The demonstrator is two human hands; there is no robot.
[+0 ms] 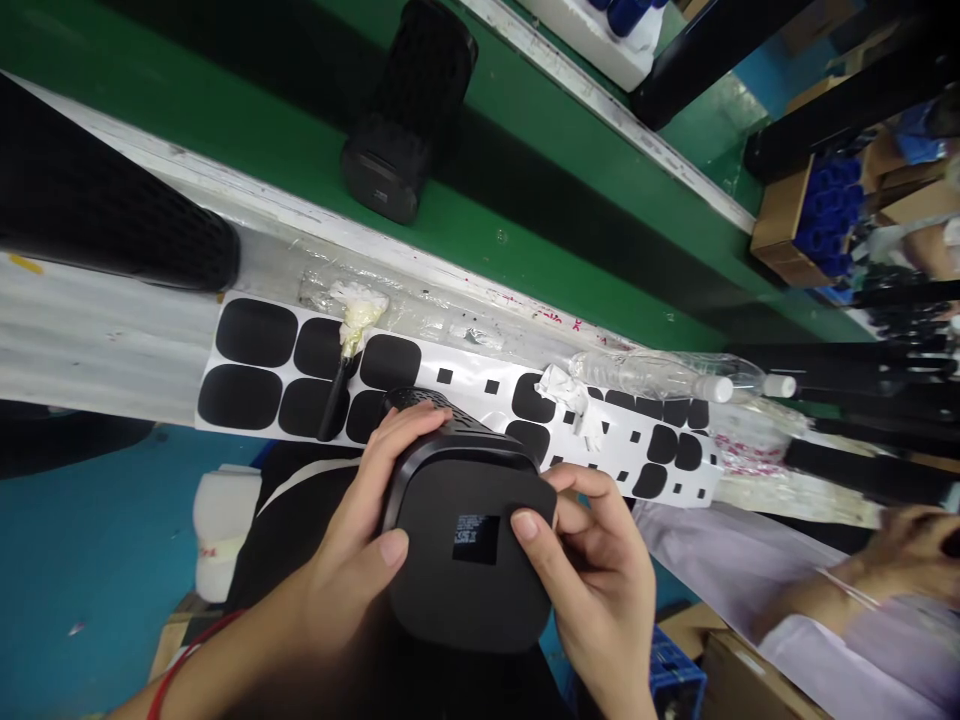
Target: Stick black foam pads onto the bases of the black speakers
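Note:
My left hand (352,560) is wrapped around the left side of a black housing with a perforated wall (465,428), its flat end facing me. Over that end lies a smooth black rounded pad (450,600). A square opening in the pad shows a small printed label (476,538). My right hand (592,570) pinches the pad's right edge between thumb and fingers. Beyond my hands, a white backing sheet (469,385) carries similar black pads and small black squares. Across its left part lies a black-handled tool (335,402) with a whitish, wrapped-looking head.
Crumpled white paper (566,392) and clear plastic bottles (645,376) lie by the sheet. Another perforated housing (412,105) rests on the green surface (555,200); a larger one (112,200) stands left. A co-worker's hand (904,560) appears at right, below a box of blue parts (776,225).

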